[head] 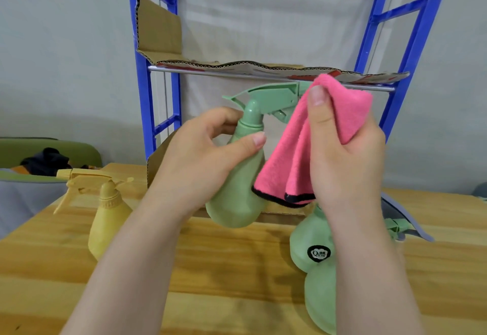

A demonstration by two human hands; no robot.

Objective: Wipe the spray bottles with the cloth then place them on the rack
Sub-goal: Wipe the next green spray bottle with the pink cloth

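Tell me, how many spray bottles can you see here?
3: a green bottle held in the left hand, a yellow bottle standing on the table's left, another green one behind the right arm.

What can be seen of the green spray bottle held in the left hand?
The green spray bottle is matte pale green and looks like plastic, with a rounded body narrowing to a neck and a matching trigger head pointing right. It is held off the wooden table, tilted slightly, in front of the blue rack. The left hand grips its upper body, thumb across the shoulder. The pink cloth, gripped by the right hand, covers its nozzle end and hangs against its right side.
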